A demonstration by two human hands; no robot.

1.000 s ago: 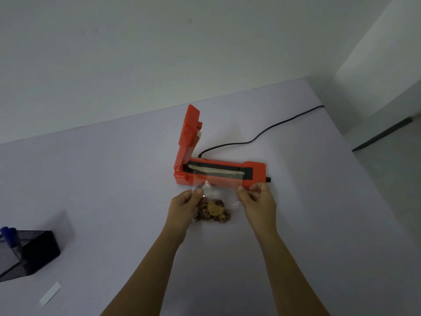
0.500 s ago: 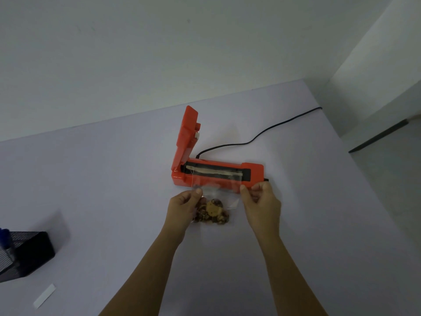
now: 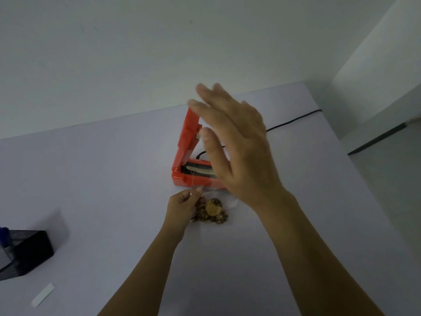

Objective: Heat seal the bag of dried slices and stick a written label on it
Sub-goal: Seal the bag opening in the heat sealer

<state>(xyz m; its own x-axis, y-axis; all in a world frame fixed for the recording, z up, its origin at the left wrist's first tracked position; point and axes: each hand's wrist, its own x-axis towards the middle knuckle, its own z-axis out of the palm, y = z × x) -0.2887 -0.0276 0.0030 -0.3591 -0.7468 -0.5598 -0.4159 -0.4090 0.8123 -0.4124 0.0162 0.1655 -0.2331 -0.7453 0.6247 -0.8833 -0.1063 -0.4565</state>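
An orange heat sealer (image 3: 185, 153) stands on the white table (image 3: 102, 190) with its lid raised upright at the left end. A clear bag of dried slices (image 3: 211, 212) lies just in front of it, its mouth toward the sealing strip. My left hand (image 3: 184, 201) pinches the bag's left top corner. My right hand (image 3: 234, 137) is lifted in the air, fingers spread and empty, beside the raised lid; it hides the sealer's right half.
A black mesh pen holder (image 3: 22, 254) with a blue pen sits at the left edge. A white label strip (image 3: 42, 294) lies near the front left. The sealer's black cord (image 3: 293, 119) runs to the back right. The table's right edge drops off.
My right hand let go of the bag's right corner and rose up toward the sealer's raised lid. My left hand kept its hold on the bag.
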